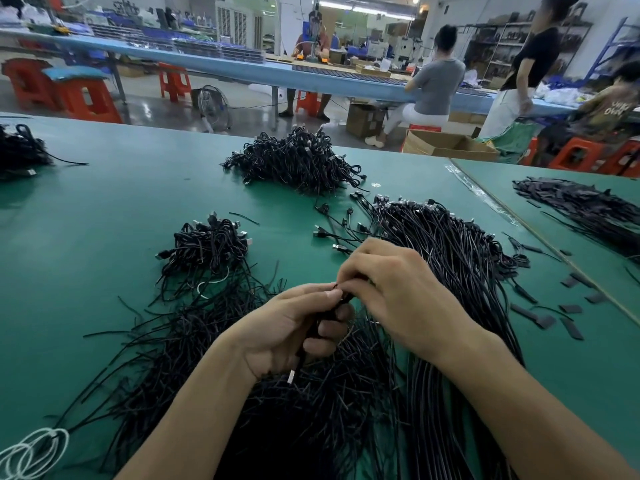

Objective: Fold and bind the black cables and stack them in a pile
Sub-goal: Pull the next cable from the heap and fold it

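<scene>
My left hand (294,327) grips a folded black cable (313,332) upright above the green table (104,237); its silver plug hangs below my palm. My right hand (391,289) pinches the top of that same cable, fingertips meeting my left thumb. Under my hands lies a heap of thin black ties (207,341). A long bundle of straight black cables (450,271) runs from my right forearm toward the far right. A small pile of bound cables (207,251) sits to the left, and a bigger pile (298,161) lies farther back.
Another cable heap (20,150) is at the far left edge. Black flat strips (581,206) lie on the adjoining table at right, with loose pieces (543,317) near the seam. White wire loops (31,452) sit at the bottom left. People work at benches behind.
</scene>
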### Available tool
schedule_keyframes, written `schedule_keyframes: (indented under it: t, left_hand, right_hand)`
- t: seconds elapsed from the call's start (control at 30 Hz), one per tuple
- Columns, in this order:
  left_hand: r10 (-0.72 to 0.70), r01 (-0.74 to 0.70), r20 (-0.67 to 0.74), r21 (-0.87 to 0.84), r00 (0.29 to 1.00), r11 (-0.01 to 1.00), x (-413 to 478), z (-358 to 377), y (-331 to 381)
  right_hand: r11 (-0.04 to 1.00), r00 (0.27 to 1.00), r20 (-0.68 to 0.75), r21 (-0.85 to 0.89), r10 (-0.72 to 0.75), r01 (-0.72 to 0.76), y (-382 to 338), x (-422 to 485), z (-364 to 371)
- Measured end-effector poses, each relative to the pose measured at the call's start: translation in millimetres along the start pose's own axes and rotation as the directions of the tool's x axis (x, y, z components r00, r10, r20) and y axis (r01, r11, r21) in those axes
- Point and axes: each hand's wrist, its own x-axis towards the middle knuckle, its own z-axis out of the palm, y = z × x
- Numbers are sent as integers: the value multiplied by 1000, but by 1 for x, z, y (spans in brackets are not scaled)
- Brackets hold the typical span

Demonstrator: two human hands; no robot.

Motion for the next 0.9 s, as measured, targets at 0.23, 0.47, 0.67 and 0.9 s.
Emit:
schedule_keyframes:
  t: [0.23,0.47,0.67,0.9]
  left_hand:
    - [125,-128,-45,-63,991,990,6,1,-1]
    - [273,-267,-167,57,948,962,12,16,-5]
    - [262,-255,-212,61,942,965,10,18,-3]
    - [268,-258,-235,71,934,964,9,21,-2]
  right_hand:
    - [995,992,-89,-46,-94,90,10,-4,10]
    - [995,973,-209,-39,-102,96,9,-5,19]
    - [980,984,-92,-149,-149,135,5,-2,8]
    - [971,992,-42,-213,-122,110,3,-3,7]
